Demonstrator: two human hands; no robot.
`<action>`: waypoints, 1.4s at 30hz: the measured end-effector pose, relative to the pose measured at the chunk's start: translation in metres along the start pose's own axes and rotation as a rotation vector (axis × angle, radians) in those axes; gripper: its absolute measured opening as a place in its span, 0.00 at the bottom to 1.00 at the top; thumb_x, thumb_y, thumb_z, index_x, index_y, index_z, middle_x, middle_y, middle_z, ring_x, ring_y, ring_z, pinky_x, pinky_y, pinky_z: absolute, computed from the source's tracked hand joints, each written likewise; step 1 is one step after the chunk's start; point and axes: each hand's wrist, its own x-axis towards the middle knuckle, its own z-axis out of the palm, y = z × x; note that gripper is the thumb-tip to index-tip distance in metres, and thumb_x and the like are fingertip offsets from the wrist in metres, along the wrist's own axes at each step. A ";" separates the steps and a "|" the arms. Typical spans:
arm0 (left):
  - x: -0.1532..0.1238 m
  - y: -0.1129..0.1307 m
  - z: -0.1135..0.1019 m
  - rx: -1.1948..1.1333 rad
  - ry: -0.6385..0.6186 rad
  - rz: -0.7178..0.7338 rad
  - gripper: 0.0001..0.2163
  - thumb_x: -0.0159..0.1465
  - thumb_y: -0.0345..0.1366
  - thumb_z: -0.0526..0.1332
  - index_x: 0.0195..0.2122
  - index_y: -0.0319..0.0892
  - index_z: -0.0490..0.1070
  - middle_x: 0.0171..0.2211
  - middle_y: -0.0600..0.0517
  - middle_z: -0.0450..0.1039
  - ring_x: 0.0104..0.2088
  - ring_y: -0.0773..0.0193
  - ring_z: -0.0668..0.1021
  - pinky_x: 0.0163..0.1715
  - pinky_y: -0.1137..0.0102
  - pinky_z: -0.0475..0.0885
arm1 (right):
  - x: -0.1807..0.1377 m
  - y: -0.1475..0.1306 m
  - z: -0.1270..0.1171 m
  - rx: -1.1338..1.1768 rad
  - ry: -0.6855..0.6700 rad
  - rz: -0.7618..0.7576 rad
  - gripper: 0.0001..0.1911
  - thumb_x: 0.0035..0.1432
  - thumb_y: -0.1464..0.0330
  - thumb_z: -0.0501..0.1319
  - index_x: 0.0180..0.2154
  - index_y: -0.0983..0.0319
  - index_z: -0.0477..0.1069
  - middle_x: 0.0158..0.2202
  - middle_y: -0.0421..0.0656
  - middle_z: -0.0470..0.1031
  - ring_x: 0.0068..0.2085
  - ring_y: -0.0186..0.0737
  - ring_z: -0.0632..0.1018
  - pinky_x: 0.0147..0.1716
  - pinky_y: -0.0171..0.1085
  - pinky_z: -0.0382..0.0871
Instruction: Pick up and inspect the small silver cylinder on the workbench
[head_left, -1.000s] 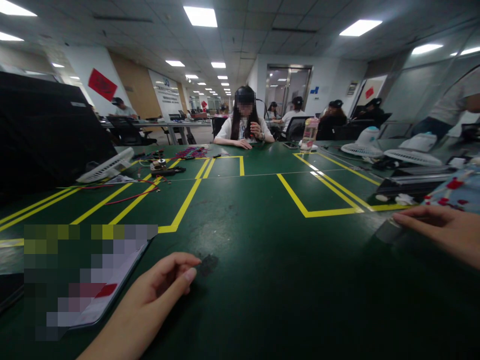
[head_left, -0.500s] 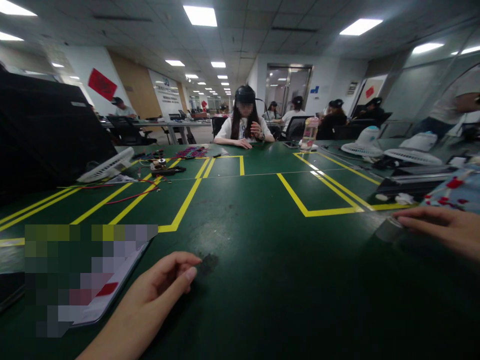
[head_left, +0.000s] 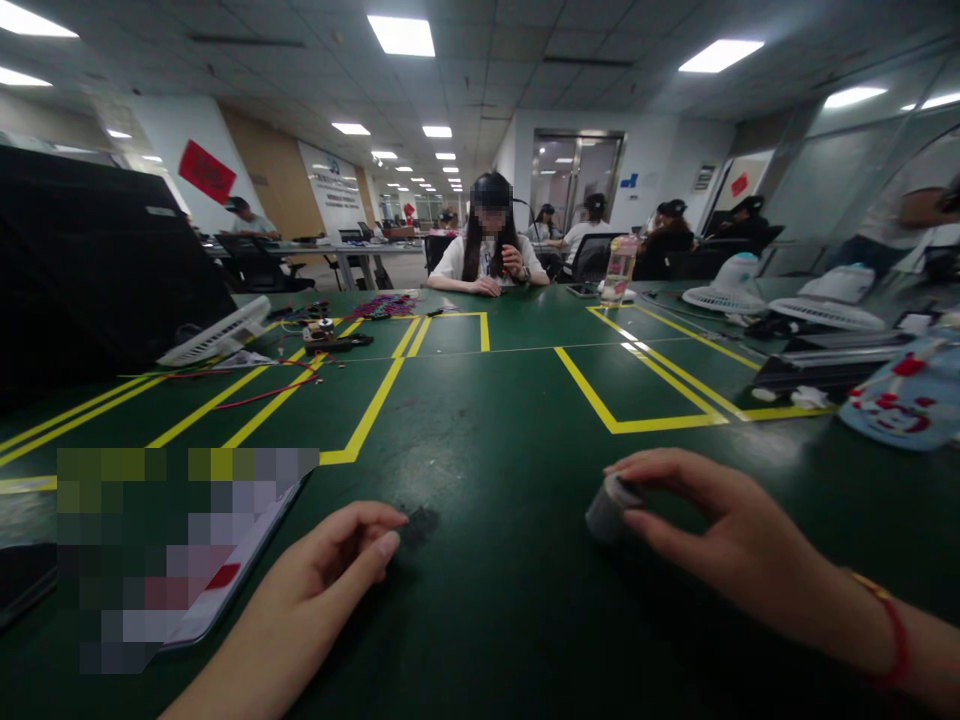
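Note:
My right hand (head_left: 720, 540), with a red band at the wrist, grips a small grey cylinder (head_left: 604, 512) between thumb and fingertips. The cylinder is slightly tilted, low over or touching the green table (head_left: 495, 600); I cannot tell which. My left hand (head_left: 337, 560) rests on the table with loosely curled fingers. Its thumb is a little apart from the index finger, and nothing shows between them. Just past its fingertips is a dark smudge (head_left: 420, 526) on the tabletop.
A partly blurred-out flat pale item (head_left: 247, 570) lies left of my left hand. Yellow tape lines (head_left: 367, 410) mark the table. Wires and small parts (head_left: 319, 330) lie far left. A blue patterned container (head_left: 904, 395) stands right. Across the table sits a person (head_left: 491, 240).
My right hand has moved left from the table's right side toward the middle, carrying the grey cylinder. The blue container is now more exposed. My left hand has hardly moved.

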 end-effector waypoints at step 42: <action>0.018 0.051 0.066 0.366 -0.207 0.360 0.07 0.63 0.36 0.62 0.40 0.50 0.78 0.35 0.53 0.73 0.37 0.58 0.75 0.36 0.66 0.68 | 0.011 -0.033 0.053 0.217 -0.209 0.068 0.16 0.51 0.65 0.62 0.42 0.61 0.64 0.37 0.39 0.71 0.36 0.30 0.72 0.35 0.31 0.67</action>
